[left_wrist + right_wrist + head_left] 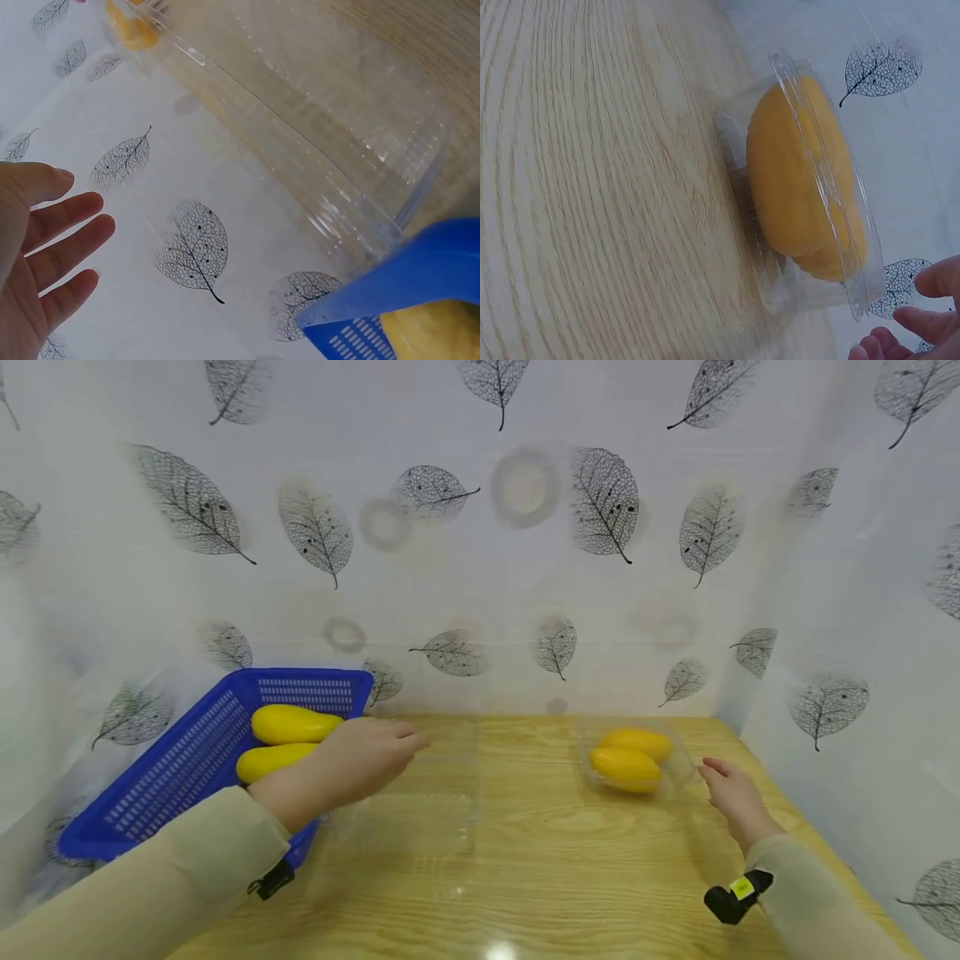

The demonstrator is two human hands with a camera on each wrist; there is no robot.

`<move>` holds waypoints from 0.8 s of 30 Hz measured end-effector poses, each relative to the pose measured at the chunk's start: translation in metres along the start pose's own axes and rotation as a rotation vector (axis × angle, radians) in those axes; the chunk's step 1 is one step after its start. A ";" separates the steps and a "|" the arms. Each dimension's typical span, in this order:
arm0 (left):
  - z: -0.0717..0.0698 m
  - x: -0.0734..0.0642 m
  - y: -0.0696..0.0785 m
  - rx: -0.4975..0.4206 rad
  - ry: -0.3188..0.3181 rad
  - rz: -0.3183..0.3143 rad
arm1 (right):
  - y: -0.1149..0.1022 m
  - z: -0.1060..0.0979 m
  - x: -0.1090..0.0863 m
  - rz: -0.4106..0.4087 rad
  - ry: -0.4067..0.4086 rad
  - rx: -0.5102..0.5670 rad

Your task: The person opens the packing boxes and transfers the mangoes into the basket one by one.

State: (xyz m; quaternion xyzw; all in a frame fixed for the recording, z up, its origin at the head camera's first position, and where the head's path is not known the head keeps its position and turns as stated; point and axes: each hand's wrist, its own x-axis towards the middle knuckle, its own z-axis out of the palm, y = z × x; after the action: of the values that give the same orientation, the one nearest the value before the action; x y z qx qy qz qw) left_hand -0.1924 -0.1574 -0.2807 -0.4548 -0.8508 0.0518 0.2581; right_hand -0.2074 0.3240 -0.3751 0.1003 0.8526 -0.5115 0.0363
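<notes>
Here, two orange fruits (630, 762) are held in a clear box (681, 770); beside it the right hand (735, 797) is poised, fingers parted, contact unclear. The left hand (356, 767), loosely spread, is held near a clear tray (408, 827) and blue basket (300, 675).

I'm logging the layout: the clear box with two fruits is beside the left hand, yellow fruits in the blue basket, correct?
Wrong side: the head view shows the clear box with two fruits beside the right hand; yellow fruits are in the blue basket.
</notes>
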 end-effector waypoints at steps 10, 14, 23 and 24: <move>0.004 0.008 0.014 -0.066 -0.007 -0.029 | 0.012 -0.007 0.011 0.008 -0.072 0.043; 0.006 0.015 0.021 -0.107 -0.012 -0.023 | 0.018 -0.006 0.012 0.005 -0.095 0.123; 0.007 0.026 0.033 -0.129 -0.036 -0.018 | 0.020 0.001 0.010 -0.035 -0.149 0.188; 0.007 0.027 0.035 -0.135 -0.039 -0.020 | 0.020 0.003 0.010 -0.037 -0.154 0.191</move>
State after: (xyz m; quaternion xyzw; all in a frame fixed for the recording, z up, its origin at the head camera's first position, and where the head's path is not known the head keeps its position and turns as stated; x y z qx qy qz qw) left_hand -0.1823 -0.1148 -0.2876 -0.4614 -0.8619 0.0005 0.2104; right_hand -0.2131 0.3319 -0.3956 0.0480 0.7963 -0.5973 0.0822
